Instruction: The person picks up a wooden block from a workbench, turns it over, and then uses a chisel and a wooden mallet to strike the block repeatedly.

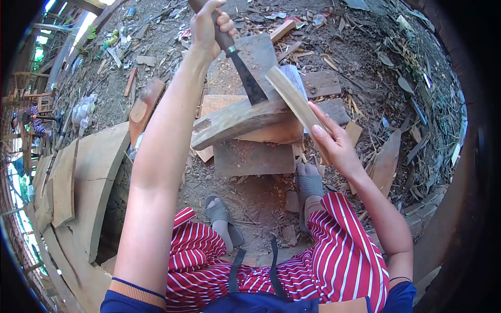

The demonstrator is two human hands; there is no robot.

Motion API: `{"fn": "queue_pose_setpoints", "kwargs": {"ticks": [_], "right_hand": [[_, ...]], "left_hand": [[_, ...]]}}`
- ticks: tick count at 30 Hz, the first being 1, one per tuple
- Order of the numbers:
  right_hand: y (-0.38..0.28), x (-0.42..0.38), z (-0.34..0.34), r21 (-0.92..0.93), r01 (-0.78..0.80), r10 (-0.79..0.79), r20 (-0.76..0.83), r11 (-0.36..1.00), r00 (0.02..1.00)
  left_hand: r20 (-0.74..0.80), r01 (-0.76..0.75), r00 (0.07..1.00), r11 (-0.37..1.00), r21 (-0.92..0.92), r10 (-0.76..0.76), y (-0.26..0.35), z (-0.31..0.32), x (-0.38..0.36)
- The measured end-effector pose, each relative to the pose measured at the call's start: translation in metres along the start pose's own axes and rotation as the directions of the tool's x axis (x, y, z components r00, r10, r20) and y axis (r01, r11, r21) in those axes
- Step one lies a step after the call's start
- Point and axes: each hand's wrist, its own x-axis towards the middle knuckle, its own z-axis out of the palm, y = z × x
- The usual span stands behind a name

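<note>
My left hand (207, 30) is wrapped round the dark handle of a knife (246, 75) with a long, dark blade that widens towards its end. The blade's end meets the top of a thick, weathered wood block (237, 121) with a notch near its left end. In my right hand (334, 142) is a narrow, slightly curved wood strip (288, 93), held tilted with its upper end near the blade. Its lower end is hidden by my fingers. Under the block lie flat boards (253, 159) and a lighter piece of wood.
Large wood slabs (96, 175) lean at the left. A reddish-brown offcut (145, 109) lies beyond them. Wood scraps, chips and litter cover the ground at the back and right, with a pointed offcut (386, 161) at the right. My sandalled feet (223, 216) flank the boards.
</note>
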Motion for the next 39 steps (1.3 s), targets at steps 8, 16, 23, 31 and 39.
{"fn": "queue_pose_setpoints", "kwargs": {"ticks": [8, 16, 23, 31, 39], "right_hand": [[0.005, 0.002, -0.003, -0.067, 0.053, -0.051, 0.022, 0.996, 0.998], [0.001, 0.003, -0.005, -0.095, 0.025, -0.022, 0.038, 0.995, 0.999], [0.001, 0.005, -0.009, -0.052, 0.007, -0.003, 0.065, 0.999, 0.998], [-0.001, 0.003, -0.011, -0.05, -0.076, 0.079, 0.072, 0.996, 0.994], [-0.002, 0.004, -0.013, -0.052, -0.079, 0.083, 0.085, 0.996, 0.993]], "left_hand": [[0.098, -0.264, 0.962, 0.961, 0.078, 0.256, 0.056, 0.012, -0.08], [0.18, -0.275, 0.951, 0.955, 0.109, 0.253, 0.043, 0.026, -0.087], [0.1, -0.213, 0.974, 0.974, 0.077, 0.205, 0.026, 0.045, -0.069], [0.055, -0.195, 0.98, 0.973, 0.124, 0.189, 0.018, 0.059, -0.064], [0.073, -0.236, 0.971, 0.955, 0.179, 0.226, 0.014, 0.068, -0.063]]}}
